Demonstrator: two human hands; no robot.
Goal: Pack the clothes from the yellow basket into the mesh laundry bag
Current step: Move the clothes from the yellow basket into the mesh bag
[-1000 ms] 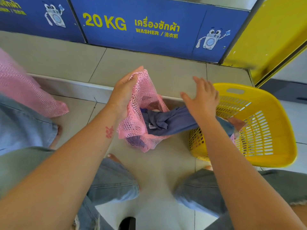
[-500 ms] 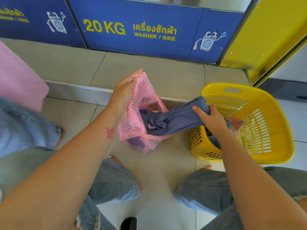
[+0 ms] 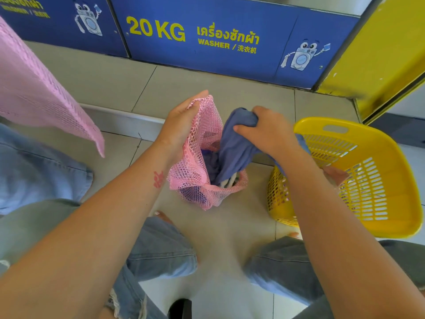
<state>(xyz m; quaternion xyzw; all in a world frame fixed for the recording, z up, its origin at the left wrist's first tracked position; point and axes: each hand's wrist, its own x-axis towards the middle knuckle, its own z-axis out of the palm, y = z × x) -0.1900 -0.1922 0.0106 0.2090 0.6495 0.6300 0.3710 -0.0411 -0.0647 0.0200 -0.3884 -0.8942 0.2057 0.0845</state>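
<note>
1. Head view looks down on the person's two forearms over a tiled floor (image 3: 220, 229); the left hand (image 3: 181, 122) grips the upper rim of the pink mesh laundry bag (image 3: 195, 171), its fingers clenched on the netting so the mouth stands open.
2. At the same moment the right hand (image 3: 266, 132) is clenched around a bunched blue garment (image 3: 234, 148) right over the bag's mouth; the lower end of the cloth already hangs inside the bag, the upper end is balled in the fist.
3. Darker fabric shows through the netting low in the bag, so by my reading some clothing is packed and this piece is about halfway in.
4. Just to the right, the yellow basket (image 3: 391, 203) sits tilted on the floor, near the bag but apart from it. A tail of the blue cloth trails toward it behind the right forearm. Something pale and pinkish lies at its bottom; I cannot tell how many items remain, so the task looks partly done.
5. Smooth light grey tiles cover the floor, with a low step just beyond the bag.
6. Behind the step runs a blue washer panel (image 3: 207, 35) marked "20 KG", with a yellow frame (image 3: 379, 54) at right.
7. Another pink mesh piece (image 3: 41, 93) hangs at far left.
</note>
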